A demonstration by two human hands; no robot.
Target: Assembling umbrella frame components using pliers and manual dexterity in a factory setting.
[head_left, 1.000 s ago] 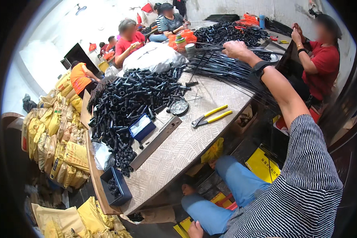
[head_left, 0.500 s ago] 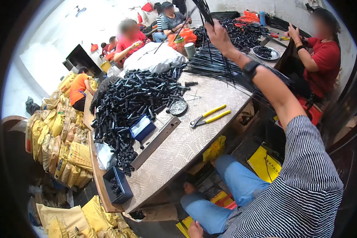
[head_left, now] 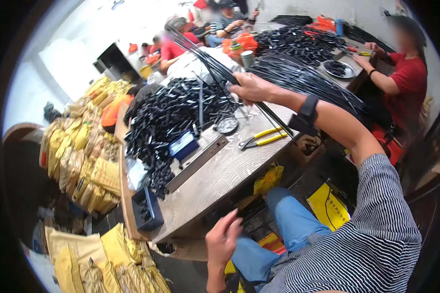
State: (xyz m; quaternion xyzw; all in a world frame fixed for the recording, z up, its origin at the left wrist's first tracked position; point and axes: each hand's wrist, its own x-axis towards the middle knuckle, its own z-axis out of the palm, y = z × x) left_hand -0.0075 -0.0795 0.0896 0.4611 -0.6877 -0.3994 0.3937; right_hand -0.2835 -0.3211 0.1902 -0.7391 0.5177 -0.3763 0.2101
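My right hand (head_left: pixel 252 89) is closed around a bundle of thin black rods (head_left: pixel 205 59), held slanting over the table (head_left: pixel 200 205). The rods' upper ends point to the far left, and their lower ends hang near the yellow-handled pincers (head_left: pixel 271 140). Slightly blurred, my left hand (head_left: pixel 223 238) is raised above my lap by the table's near edge, with its fingers loosely apart and nothing seen in it. A big heap of short black tubular parts (head_left: pixel 173 110) covers the table's left side. More long black rods (head_left: pixel 318 83) lie beyond my right forearm.
Near the heap are a round tin (head_left: pixel 226 125), a small blue box (head_left: pixel 184 147) and a flat metal bar (head_left: pixel 200 161). A dark bin (head_left: pixel 154 217) stands at the left corner. Yellow sacks (head_left: pixel 83 146) are stacked on the left. A co-worker in red (head_left: pixel 406 73) sits at right.
My right hand has come down and left with the rods, which now slant across the table instead of hanging. My left hand has risen from my lap. The view has shifted slightly.
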